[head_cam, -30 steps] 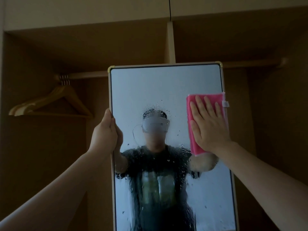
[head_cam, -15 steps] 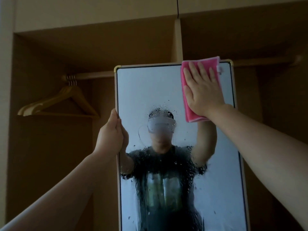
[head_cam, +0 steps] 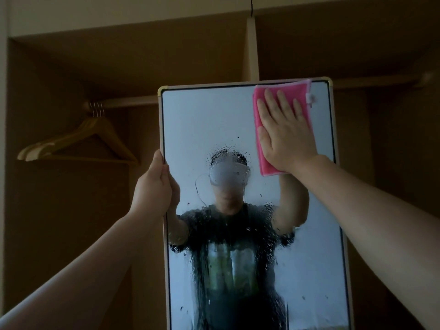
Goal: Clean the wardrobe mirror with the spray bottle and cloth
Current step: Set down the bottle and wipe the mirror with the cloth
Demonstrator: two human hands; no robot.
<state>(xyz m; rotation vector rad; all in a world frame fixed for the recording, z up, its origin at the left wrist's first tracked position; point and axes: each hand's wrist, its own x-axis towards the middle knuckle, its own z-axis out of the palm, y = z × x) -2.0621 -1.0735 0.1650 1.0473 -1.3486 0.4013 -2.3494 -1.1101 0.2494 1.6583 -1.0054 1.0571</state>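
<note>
Right hand (head_cam: pixel 285 136), flat, has pushed the cloth (head_cam: pixel 302 91) upward; droplets (head_cam: pixel 228 234) remain below it; left hand (head_cam: pixel 154 189) grips the mirror (head_cam: pixel 214 120).

Wardrobe rail (head_cam: pixel 133 100), wooden hangers (head_cam: pixel 94 123) hung on it

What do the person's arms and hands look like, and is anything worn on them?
The left hand and right hand have no gloves or visible rings. No sleeve, watch or bracelet shows on either arm. In the mirror, the reflection shows short dark T-shirt sleeves.
</note>
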